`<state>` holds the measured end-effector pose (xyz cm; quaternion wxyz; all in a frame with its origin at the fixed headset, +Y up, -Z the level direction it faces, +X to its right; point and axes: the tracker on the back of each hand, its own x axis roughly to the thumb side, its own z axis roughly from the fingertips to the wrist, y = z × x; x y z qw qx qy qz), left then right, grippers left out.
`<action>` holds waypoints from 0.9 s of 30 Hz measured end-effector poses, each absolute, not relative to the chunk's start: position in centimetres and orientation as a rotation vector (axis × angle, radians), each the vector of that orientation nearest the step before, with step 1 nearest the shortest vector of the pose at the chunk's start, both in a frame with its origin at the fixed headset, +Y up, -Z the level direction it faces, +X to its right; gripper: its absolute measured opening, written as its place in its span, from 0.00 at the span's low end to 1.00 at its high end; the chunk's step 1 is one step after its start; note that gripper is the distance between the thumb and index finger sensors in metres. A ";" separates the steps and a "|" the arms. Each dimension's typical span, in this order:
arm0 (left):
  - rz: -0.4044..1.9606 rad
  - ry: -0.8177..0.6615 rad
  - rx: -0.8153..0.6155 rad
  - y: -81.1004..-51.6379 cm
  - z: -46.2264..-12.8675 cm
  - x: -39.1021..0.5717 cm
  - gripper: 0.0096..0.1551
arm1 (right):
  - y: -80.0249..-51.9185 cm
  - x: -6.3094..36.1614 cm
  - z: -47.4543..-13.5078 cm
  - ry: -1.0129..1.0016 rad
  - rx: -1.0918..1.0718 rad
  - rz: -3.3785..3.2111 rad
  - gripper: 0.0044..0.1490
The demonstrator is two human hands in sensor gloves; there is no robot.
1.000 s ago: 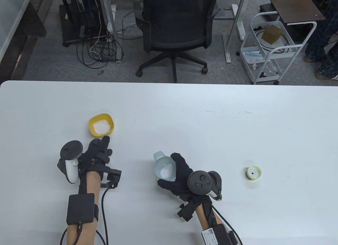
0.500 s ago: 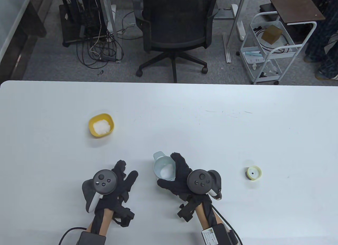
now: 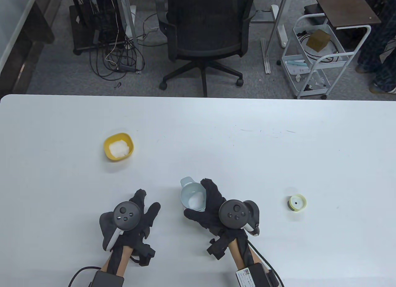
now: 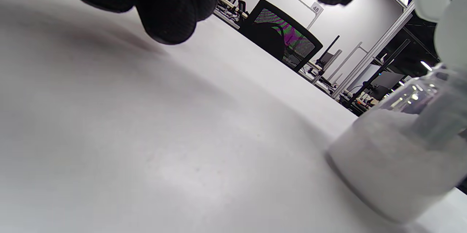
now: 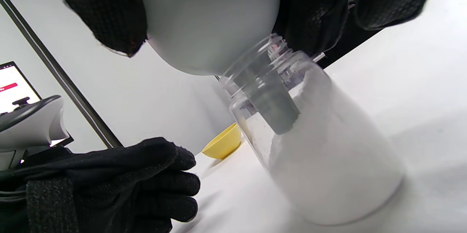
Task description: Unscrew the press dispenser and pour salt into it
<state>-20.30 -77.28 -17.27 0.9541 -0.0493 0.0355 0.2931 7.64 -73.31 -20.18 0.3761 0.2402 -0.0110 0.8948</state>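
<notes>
A clear jar of the press dispenser (image 5: pixel 328 160) stands on the white table (image 3: pixel 247 150), well filled with white salt. A pale grey funnel (image 3: pixel 192 198) sits in its mouth with some salt in it. My right hand (image 3: pixel 208 203) grips the funnel from the right; its fingers (image 5: pixel 109 17) wrap the funnel bowl (image 5: pixel 208 17). My left hand (image 3: pixel 142 212) lies open and empty on the table just left of the jar; it also shows in the right wrist view (image 5: pixel 120 185). The jar shows at the right of the left wrist view (image 4: pixel 394 152).
A yellow bowl (image 3: pixel 118 146) with white salt stands at the far left; its rim shows in the right wrist view (image 5: pixel 223 141). The pale yellow dispenser cap (image 3: pixel 297 203) lies on the table to the right of my right hand.
My left hand has drawn back from beside the yellow bowl to the table just left of the jar, palm down. My right hand and the funnel have stayed in place.
</notes>
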 end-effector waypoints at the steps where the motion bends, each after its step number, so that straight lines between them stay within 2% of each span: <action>1: 0.594 0.073 -0.101 -77.3 -17.3 -20.3 0.56 | -73.3 7.7 -20.2 -0.030 0.615 2.287 0.73; 12: 0.604 0.071 -0.103 -77.4 -17.4 -20.2 0.56 | -72.6 7.4 -19.9 -0.093 0.632 2.289 0.72; 20: 0.612 0.083 -0.108 -77.4 -17.4 -20.4 0.56 | -73.3 7.2 -20.1 -0.109 0.603 2.270 0.73; 27: 0.614 0.086 -0.110 -77.4 -17.4 -20.5 0.57 | -72.7 7.2 -19.8 -0.133 0.610 2.223 0.70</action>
